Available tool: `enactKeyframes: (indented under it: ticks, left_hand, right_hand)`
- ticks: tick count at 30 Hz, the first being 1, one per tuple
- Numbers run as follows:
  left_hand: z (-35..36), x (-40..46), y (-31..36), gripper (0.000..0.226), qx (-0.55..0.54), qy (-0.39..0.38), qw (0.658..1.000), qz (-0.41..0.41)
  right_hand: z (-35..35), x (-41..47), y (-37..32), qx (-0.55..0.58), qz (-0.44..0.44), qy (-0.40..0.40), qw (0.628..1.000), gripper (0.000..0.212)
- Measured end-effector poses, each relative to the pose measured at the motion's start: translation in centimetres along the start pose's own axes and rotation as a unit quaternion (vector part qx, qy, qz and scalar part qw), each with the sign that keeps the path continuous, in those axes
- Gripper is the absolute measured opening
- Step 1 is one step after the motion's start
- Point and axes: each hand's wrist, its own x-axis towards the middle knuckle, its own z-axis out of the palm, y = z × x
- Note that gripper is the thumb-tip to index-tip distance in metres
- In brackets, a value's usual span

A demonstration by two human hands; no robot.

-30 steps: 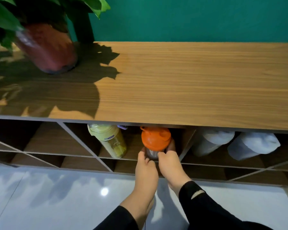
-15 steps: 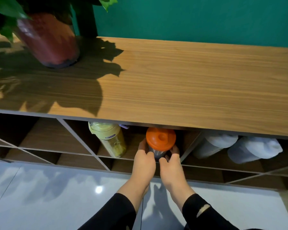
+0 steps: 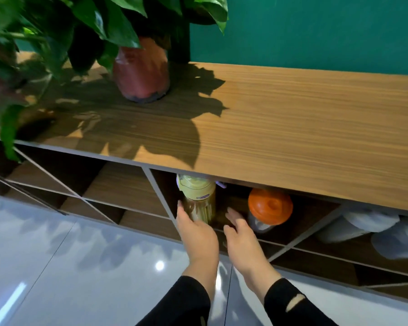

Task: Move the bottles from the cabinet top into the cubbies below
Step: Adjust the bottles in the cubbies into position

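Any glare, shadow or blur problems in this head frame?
Head view: the plant throws a hard leaf shadow over the left of the cabinet top; a small glare spot sits on the glossy floor; leaves at far left are blurred; the cubbies are dim, so the white bottles look murky; straight edges bow slightly.

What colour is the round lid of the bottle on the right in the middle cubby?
Bright orange lid; it shows clearly in the head view.

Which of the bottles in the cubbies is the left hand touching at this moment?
The yellow-green bottle, at the left of the cubby it shares with the orange-capped bottle. The left hand rests against its lower body; the two white bottles lie one cubby over.
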Motion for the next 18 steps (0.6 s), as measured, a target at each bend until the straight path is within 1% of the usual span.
enactKeyframes:
  ticks: [1,3,6,8,11,13,16,18]
  left_hand:
    - [-0.2,0.3,0.3,0.064,-0.003,-0.019,1.0,0.012]
    - [-0.5,0.4,0.6,0.062,0.006,-0.044,0.999,0.021]
    - [-0.8,-0.5,0.2,0.051,0.015,-0.04,0.999,0.03]
    - [-0.9,-1.0,0.0,0.047,0.009,-0.028,0.999,0.024]
    - [-0.9,-0.6,0.4,0.056,-0.005,-0.011,1.0,0.0]
    - [-0.7,0.1,0.7,0.064,-0.001,-0.022,1.0,0.009]
    - [-0.5,0.3,0.7,0.062,0.02,-0.048,0.998,0.023]
    - [-0.4,0.3,0.4,0.059,0.018,-0.047,0.999,0.019]
  right_hand:
    - [0.5,0.2,-0.4,0.007,-0.016,-0.014,1.0,0.058]
    - [1.3,0.8,-1.0,0.034,-0.032,-0.032,0.998,0.063]
    - [2.0,2.3,-1.3,0.034,-0.015,-0.025,0.999,0.064]
    - [2.1,3.1,-1.4,0.03,-0.018,-0.022,0.999,0.066]
    - [2.0,4.1,-0.8,0.069,-0.03,0.001,0.997,0.066]
    - [1.8,3.8,-0.9,0.071,-0.03,0.015,0.997,0.063]
    - [1.7,3.0,-1.2,0.051,-0.032,-0.017,0.998,0.062]
    - [1.7,3.1,-1.2,0.049,-0.028,-0.022,0.998,0.065]
